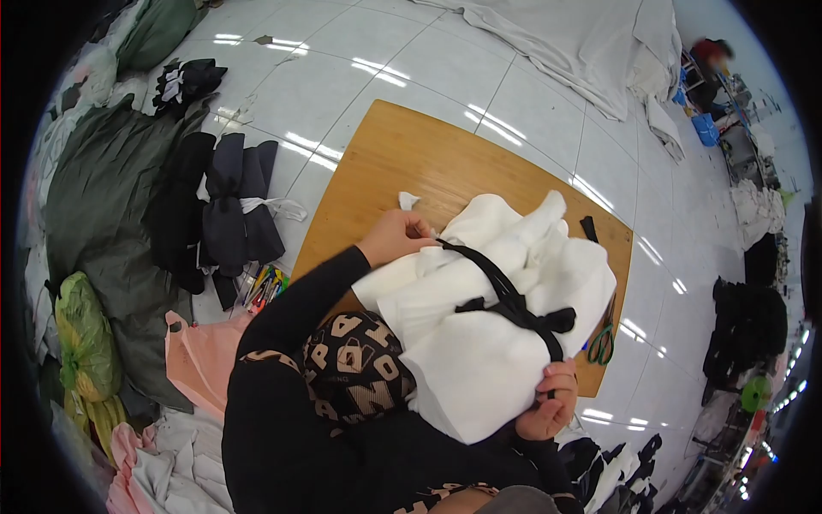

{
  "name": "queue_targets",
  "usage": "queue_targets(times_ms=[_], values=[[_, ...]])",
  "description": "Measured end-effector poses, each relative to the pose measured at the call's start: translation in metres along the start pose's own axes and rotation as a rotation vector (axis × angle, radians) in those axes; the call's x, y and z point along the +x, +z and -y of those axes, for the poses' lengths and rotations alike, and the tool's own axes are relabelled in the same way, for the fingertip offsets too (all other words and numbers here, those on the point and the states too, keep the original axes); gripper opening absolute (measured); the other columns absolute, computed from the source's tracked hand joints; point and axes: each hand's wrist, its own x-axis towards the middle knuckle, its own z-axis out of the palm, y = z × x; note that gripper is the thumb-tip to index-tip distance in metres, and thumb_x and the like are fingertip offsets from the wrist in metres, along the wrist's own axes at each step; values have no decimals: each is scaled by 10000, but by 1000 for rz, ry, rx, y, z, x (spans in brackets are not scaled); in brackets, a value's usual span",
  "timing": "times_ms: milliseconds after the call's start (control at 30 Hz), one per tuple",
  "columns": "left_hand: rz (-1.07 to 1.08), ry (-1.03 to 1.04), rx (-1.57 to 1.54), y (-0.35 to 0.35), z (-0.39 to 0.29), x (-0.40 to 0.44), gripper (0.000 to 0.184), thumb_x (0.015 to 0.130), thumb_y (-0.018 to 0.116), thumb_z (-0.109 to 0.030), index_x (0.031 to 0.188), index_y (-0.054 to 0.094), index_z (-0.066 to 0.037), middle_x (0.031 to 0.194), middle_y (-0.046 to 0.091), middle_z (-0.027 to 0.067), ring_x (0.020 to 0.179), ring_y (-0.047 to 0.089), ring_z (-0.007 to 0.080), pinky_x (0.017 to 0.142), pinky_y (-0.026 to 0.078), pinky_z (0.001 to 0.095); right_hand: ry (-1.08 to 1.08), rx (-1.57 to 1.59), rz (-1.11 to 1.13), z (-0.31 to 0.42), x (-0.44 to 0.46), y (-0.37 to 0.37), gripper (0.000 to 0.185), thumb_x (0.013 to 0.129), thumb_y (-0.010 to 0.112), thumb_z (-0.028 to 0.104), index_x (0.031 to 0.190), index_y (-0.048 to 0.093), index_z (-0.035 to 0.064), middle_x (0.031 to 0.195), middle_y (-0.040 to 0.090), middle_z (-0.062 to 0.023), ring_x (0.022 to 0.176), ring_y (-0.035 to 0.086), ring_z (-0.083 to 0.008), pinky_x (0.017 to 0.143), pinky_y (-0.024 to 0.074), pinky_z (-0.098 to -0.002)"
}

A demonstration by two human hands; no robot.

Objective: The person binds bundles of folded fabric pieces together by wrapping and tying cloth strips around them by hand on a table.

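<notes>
A bundle of white cloth (479,364) lies over the near part of the wooden table (360,171). Around it runs a black cloth strip (492,278), knotted on the right part of the bundle. My left hand (398,237) pinches the strip's upper left end at the bundle's far edge. At the bundle's lower right, my right hand (552,403) has its fingers closed on the strip's other end. A small white scrap (408,200) sits just beyond my left hand.
Green-handled scissors (600,346) and a small black piece (588,228) are at the table's right side. Dark tied cloth bundles (231,206), a pink bag (201,355) and pens (267,287) lie left. White fabric (582,43) covers floor beyond. A person (709,60) is far right.
</notes>
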Motion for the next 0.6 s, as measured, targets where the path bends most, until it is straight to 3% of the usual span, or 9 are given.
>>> queue_targets(times_ms=[67, 133, 233, 333, 467, 567, 600], values=[[35, -51, 69, -19, -10, 2, 192, 780, 657, -128, 940, 606, -37, 723, 592, -3, 646, 544, 80, 594, 465, 232, -16, 48, 27, -1, 4, 5, 367, 924, 378, 330, 733, 462, 28, 708, 513, -59, 786, 553, -238, 950, 261, -437], [-23, -122, 209, -34, -20, 2, 286, 773, 662, -124, 1040, 603, -39, 779, 611, 16, 733, 576, 92, 633, 476, 235, -9, 68, 65, 0, 7, 6, 380, 921, 373, 326, 666, 419, 48, 721, 499, -65, 816, 529, -236, 959, 258, -439], [-553, 256, 669, -43, -20, 0, 342, 782, 639, -111, 1113, 582, -48, 849, 614, 52, 839, 585, 113, 692, 475, 243, -35, 99, 79, -1, 6, 8, 354, 921, 368, 284, 654, 407, 55, 736, 505, -74, 843, 524, -241, 959, 258, -428], [-2, 225, 5, -11, -100, -29, 315, 793, 608, -124, 1098, 587, -44, 894, 606, 100, 821, 581, 158, 709, 467, 263, -83, 122, 72, -5, 7, 10, 311, 922, 368, 260, 707, 437, 45, 740, 512, -75, 845, 527, -242, 943, 266, -423], [109, 377, 614, 6, -118, -26, 225, 845, 546, -166, 1018, 605, -36, 797, 581, 104, 705, 554, 217, 637, 446, 302, -108, 106, 86, -2, 10, 11, 301, 922, 376, 249, 736, 463, 28, 751, 516, -74, 849, 520, -242, 896, 299, -408], [187, 339, 641, -22, -150, -27, 204, 869, 529, -187, 972, 605, -28, 768, 585, 69, 691, 549, 186, 611, 433, 305, -94, 169, 70, -1, 13, 12, 289, 918, 387, 231, 743, 472, 17, 756, 520, -82, 852, 515, -240, 857, 330, -384], [221, 88, 285, -28, -165, -35, 267, 913, 457, -239, 976, 578, -10, 810, 591, 74, 783, 576, 168, 674, 445, 287, -111, 183, 71, -2, 13, 11, 273, 913, 389, 202, 745, 479, 8, 765, 527, -90, 849, 508, -242, 816, 355, -359]])
